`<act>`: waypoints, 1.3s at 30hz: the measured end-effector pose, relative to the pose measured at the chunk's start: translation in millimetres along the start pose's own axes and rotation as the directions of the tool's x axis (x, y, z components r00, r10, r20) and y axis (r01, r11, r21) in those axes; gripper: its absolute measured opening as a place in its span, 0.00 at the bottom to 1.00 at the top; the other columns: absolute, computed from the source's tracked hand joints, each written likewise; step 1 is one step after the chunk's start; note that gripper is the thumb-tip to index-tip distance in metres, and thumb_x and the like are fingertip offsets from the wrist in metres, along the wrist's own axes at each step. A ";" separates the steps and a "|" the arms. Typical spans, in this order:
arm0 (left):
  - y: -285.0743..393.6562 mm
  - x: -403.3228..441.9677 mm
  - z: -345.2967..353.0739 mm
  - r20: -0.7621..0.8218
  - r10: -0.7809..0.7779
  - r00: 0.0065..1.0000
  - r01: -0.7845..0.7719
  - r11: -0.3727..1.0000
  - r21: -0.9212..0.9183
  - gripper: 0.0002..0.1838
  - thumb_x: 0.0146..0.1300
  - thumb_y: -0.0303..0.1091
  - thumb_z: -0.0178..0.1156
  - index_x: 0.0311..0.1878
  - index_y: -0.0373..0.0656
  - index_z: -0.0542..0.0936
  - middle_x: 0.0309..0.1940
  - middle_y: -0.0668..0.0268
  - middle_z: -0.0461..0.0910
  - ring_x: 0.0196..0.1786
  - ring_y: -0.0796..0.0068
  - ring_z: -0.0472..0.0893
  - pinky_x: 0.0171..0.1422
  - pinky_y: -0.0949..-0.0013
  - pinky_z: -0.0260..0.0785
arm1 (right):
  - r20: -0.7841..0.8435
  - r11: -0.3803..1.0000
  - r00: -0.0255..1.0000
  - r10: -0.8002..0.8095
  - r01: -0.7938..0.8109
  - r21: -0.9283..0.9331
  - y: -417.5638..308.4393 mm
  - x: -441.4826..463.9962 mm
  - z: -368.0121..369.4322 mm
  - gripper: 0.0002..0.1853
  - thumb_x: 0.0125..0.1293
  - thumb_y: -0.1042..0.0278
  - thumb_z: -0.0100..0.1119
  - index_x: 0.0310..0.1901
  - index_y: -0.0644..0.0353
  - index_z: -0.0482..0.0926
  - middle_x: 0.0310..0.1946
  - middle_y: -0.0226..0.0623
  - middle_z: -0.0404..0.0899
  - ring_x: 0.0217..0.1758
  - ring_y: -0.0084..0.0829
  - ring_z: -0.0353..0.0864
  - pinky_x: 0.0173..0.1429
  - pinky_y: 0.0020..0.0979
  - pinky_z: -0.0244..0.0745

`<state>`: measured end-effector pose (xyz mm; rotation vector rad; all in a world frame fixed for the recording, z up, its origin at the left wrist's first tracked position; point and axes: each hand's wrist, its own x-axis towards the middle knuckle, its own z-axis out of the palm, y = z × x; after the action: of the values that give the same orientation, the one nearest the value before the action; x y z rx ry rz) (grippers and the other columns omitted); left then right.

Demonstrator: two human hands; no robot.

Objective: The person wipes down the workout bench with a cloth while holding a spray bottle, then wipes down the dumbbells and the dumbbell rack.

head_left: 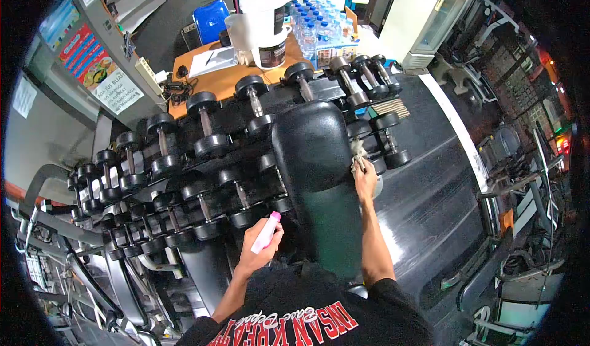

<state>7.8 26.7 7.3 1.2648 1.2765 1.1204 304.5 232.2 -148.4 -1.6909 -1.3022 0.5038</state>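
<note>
My left hand (260,247) is wrapped round a small white bottle (265,235) with a pink cap, held tilted left of the bench. A crumpled pale cloth (357,151) is gripped in my right hand (365,177), at the right edge of the black padded bench (312,140). Just beyond that hand, a dumbbell (389,138) rests on the lower level of the rack. Whether the cloth touches the bench pad or a dumbbell I cannot tell. The part of the bench nearest me has a dark green surface (332,229).
Two rows of black dumbbells (205,123) run along the rack to the left. Behind it stands a wooden desk (184,62) with white buckets (264,14) and several water bottles (319,23). Black mat flooring (430,180) and exercise machines (507,143) lie to the right.
</note>
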 end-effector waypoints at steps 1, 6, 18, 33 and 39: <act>0.9 0.4 -0.5 -0.003 0.003 1.000 -0.003 1.000 0.003 0.05 0.63 0.20 0.57 0.41 0.36 0.75 0.28 0.67 0.77 0.23 0.83 0.77 0.25 0.77 0.69 | -0.052 0.999 0.998 -0.023 0.022 -0.029 -14.1 -4.4 6.7 0.16 0.65 0.62 0.63 0.52 0.57 0.82 0.52 0.45 0.77 0.55 0.45 0.76 0.60 0.40 0.70; 4.7 2.4 4.8 -0.029 -0.038 0.999 0.037 0.999 -0.030 0.04 0.62 0.21 0.58 0.41 0.37 0.76 0.26 0.69 0.77 0.22 0.85 0.76 0.25 0.78 0.68 | -0.164 0.953 0.947 -0.277 0.249 -0.175 -83.9 -63.6 47.2 0.18 0.51 0.71 0.67 0.46 0.52 0.80 0.51 0.39 0.76 0.52 0.46 0.73 0.55 0.44 0.67; 2.5 7.5 -2.4 -0.078 -0.022 0.997 0.022 1.000 0.002 0.05 0.61 0.21 0.60 0.40 0.38 0.77 0.25 0.70 0.77 0.22 0.86 0.75 0.26 0.78 0.67 | 0.273 0.528 0.548 -0.791 0.836 -0.148 -103.9 -62.9 39.3 0.20 0.50 0.68 0.61 0.47 0.40 0.82 0.46 0.28 0.76 0.51 0.35 0.74 0.54 0.42 0.67; 8.6 9.2 10.5 -0.057 -0.017 0.998 0.014 0.999 -0.048 0.04 0.61 0.22 0.60 0.39 0.38 0.77 0.26 0.70 0.78 0.23 0.85 0.75 0.27 0.78 0.67 | 0.214 0.587 0.596 -0.774 0.802 -0.110 -162.0 -48.1 61.8 0.19 0.47 0.70 0.66 0.45 0.41 0.83 0.44 0.29 0.79 0.50 0.37 0.76 0.54 0.40 0.67; 12.3 5.2 5.5 -0.058 0.053 0.997 -0.049 0.997 0.068 0.06 0.60 0.18 0.56 0.40 0.36 0.76 0.27 0.65 0.78 0.23 0.81 0.76 0.28 0.75 0.69 | -0.236 0.950 0.922 -0.307 0.283 -0.130 -130.2 38.8 43.5 0.13 0.58 0.68 0.63 0.46 0.47 0.83 0.47 0.40 0.78 0.49 0.44 0.76 0.52 0.44 0.70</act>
<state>14.5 32.1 18.9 1.3279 1.3423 1.1681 215.1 288.6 -52.5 -1.5378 -1.3754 0.0457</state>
